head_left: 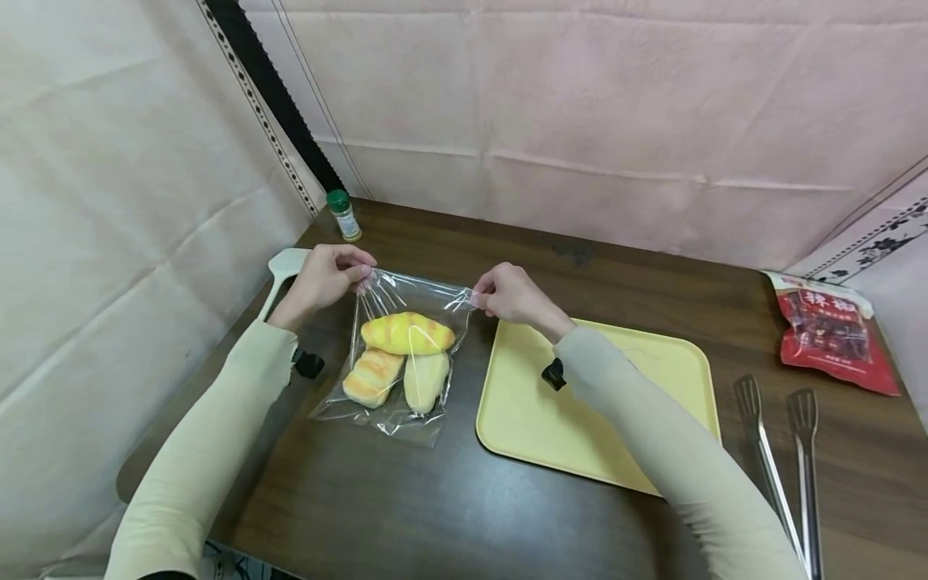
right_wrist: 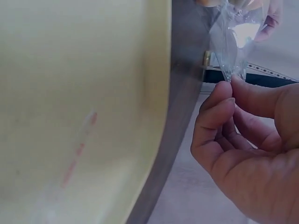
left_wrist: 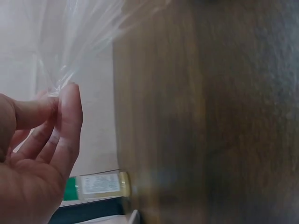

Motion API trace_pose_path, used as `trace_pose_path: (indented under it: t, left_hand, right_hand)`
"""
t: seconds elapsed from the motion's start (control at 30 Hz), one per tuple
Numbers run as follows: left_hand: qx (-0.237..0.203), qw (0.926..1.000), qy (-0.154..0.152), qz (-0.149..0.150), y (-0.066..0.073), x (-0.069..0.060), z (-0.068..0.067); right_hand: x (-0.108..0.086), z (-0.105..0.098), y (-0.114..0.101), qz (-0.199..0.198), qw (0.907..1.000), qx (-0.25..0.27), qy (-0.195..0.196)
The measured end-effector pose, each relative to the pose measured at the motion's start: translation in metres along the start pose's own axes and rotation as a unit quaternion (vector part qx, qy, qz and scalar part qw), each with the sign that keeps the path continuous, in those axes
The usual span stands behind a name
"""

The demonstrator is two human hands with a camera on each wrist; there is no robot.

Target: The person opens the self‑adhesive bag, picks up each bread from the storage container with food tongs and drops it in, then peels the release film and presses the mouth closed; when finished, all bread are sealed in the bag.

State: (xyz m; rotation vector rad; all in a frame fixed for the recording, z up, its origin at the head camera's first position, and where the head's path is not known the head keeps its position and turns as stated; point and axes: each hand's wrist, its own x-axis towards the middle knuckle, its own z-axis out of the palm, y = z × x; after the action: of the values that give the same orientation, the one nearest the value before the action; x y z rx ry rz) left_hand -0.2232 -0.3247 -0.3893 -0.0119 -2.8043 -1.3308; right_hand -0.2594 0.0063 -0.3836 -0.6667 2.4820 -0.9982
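Observation:
A clear plastic bag (head_left: 391, 423) holds three bread pieces: a yellow striped roll (head_left: 408, 333) on top, a browned bun (head_left: 373, 377) at lower left and a pale bun (head_left: 426, 382) at lower right. My left hand (head_left: 329, 278) pinches the bag's upper left corner, where the film gathers into creases. In the left wrist view, thumb and forefinger of the left hand (left_wrist: 44, 135) meet on the film. The upper right corner is pinched by my right hand (head_left: 513, 296); the right wrist view shows the right hand (right_wrist: 247, 126) with its fingertips on the bag's edge.
A yellow tray (head_left: 551, 435) lies under my right forearm. Metal tongs (head_left: 805, 435) and a red packet (head_left: 826, 334) are at the right. A green-capped bottle (head_left: 344, 216) stands at the back left, near a white-ended utensil (head_left: 284, 266). Cloth walls (head_left: 580, 105) enclose the brown table.

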Motion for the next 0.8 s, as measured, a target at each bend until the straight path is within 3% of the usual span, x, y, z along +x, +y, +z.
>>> trace_pose_path:
  t: [0.23, 0.4, 0.5, 0.63, 0.8]
  left_hand:
    - [-0.015, 0.9993, -0.027, -0.023, -0.001, 0.012, 0.001]
    - [0.039, 0.9990, -0.021, 0.001, 0.006, 0.008, 0.000]
    - [0.060, 0.9976, -0.002, 0.033, 0.015, -0.003, -0.004]
    - [0.053, 0.9941, 0.036, 0.088, 0.033, -0.025, -0.007]
    - [0.077, 0.9861, 0.060, 0.134, 0.053, -0.061, 0.003]
  right_hand:
    - [0.003, 0.002, 0.008, 0.018, 0.9996, 0.020, 0.004]
    - [-0.008, -0.002, 0.012, 0.034, 0.9992, 0.016, 0.013]
    - [-0.024, -0.006, 0.013, 0.037, 0.9983, 0.002, 0.045]
    - [-0.055, -0.012, 0.011, 0.019, 0.9928, -0.008, 0.118]
    - [-0.099, -0.017, 0.014, -0.013, 0.9788, -0.021, 0.203]
